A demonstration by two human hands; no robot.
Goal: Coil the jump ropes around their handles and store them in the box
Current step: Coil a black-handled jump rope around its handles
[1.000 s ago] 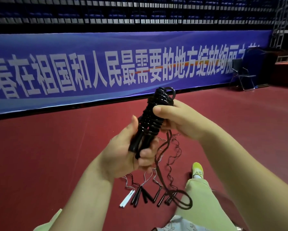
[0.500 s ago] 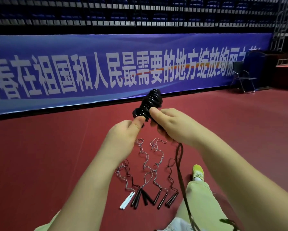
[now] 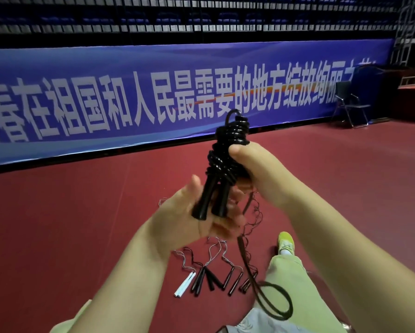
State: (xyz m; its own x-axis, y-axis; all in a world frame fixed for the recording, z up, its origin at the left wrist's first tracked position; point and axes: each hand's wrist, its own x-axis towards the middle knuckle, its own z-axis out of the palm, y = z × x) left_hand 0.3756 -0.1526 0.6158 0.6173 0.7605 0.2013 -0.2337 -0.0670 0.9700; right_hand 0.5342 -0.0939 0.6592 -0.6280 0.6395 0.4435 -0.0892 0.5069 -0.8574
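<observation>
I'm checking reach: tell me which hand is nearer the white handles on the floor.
Left. The left hand is above the white handles, under the black handles. The right hand is higher and farther right, gripping the coil.

The coiled black jump rope (image 3: 228, 150) looks like glossy, smooth plastic, its handles (image 3: 210, 200) a duller black. The red floor (image 3: 81, 224) is matt; the trouser leg (image 3: 295, 292) is soft cloth.
</observation>
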